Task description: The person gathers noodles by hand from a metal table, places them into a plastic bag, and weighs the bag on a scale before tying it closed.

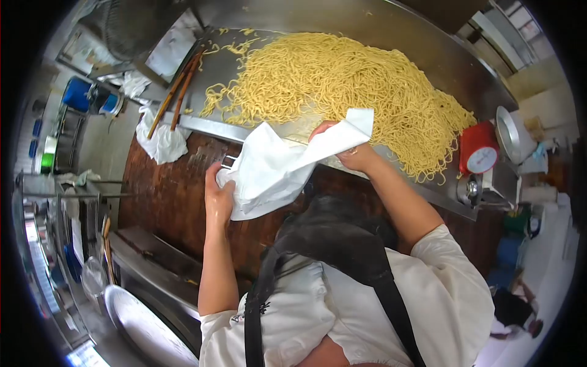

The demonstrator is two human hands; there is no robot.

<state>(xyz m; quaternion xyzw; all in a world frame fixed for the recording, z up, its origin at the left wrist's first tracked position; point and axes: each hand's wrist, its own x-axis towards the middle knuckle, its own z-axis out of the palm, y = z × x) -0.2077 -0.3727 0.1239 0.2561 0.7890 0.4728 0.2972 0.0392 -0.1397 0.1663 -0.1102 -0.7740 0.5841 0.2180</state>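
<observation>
A white plastic bag (272, 168) is stretched between my two hands in front of my chest. My left hand (218, 196) grips its lower left edge. My right hand (351, 153) holds its upper right corner up at the front edge of the steel table (428, 55). A large heap of yellow noodles (342, 85) is spread over that table, just beyond the bag. I wear a white shirt and a black apron.
Long wooden chopsticks (177, 92) lie at the table's left end, above a crumpled white cloth (160, 142). A red dial scale (478, 150) with a metal pan stands at the right end. Steel shelving and a round tray (147, 333) are at the left.
</observation>
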